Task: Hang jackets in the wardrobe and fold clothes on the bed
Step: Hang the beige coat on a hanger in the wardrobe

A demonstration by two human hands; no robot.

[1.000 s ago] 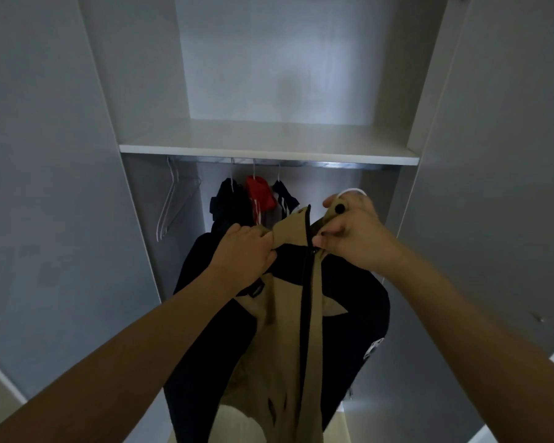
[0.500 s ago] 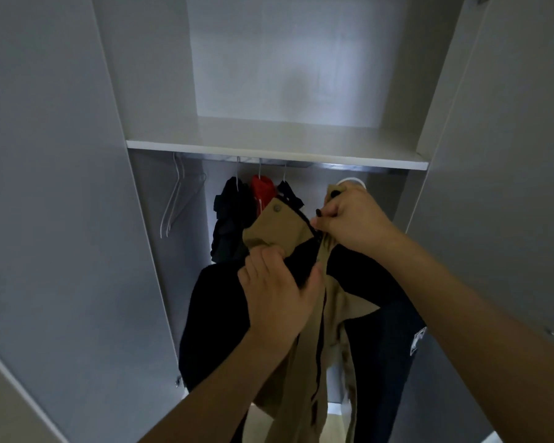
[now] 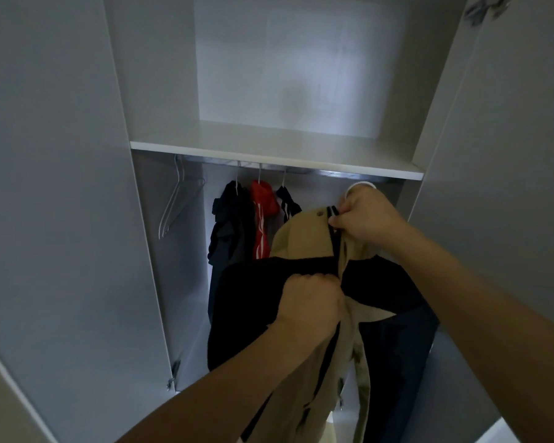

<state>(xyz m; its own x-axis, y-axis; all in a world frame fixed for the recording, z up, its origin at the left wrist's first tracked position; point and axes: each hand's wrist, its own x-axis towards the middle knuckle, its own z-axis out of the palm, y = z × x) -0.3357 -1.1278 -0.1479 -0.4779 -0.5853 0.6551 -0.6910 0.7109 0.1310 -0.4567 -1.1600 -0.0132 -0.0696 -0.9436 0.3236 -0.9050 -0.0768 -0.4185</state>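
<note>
I hold a tan and black jacket (image 3: 301, 241) up in front of the open wardrobe. My right hand (image 3: 368, 219) pinches its collar at the top of the dark zipper, together with a white hanger hook (image 3: 360, 186) that shows above my fingers. My left hand (image 3: 311, 302) grips the front edge of the jacket lower down, beside the zipper. The jacket hangs below the rail (image 3: 301, 169), its lower part running out of view.
On the rail hang a dark garment (image 3: 229, 225), a red one (image 3: 263, 212) and a navy striped one (image 3: 288, 204). Empty white hangers (image 3: 176, 203) hang at the left. A white shelf (image 3: 269, 158) sits above. Wardrobe doors (image 3: 55, 219) stand open on both sides.
My left hand has slid down from the collar to the jacket's front edge. The right hand has stayed at the collar, and the view has tilted up slightly.
</note>
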